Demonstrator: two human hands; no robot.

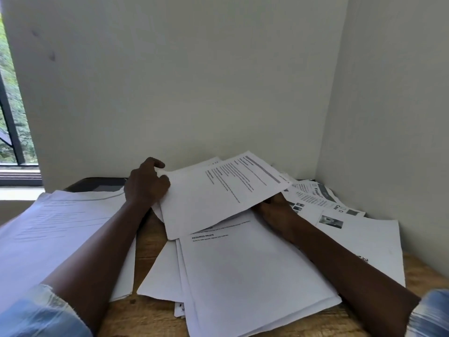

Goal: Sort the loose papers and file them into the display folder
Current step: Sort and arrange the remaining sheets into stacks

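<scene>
A printed white sheet (pixel 218 193) is lifted at a tilt above the pile in the table's middle. My left hand (pixel 145 183) pinches its left edge. My right hand (pixel 274 210) holds it from below at its right edge, the fingers mostly hidden under the paper. Beneath it lies a stack of white papers (pixel 247 271) with a "REQUIRED PROPS" heading. Another stack (pixel 56 229) lies at the left. Sheets with photos and bold print (pixel 323 203) are spread at the right near the corner. A dark flat object, possibly the display folder (pixel 102 184), peeks out behind the left stack.
The wooden table (pixel 148 242) stands in a corner, with white walls (pixel 194 81) close behind and at the right. A window (pixel 12 117) with greenery outside is at the far left. Bare wood shows between the two stacks and along the front edge.
</scene>
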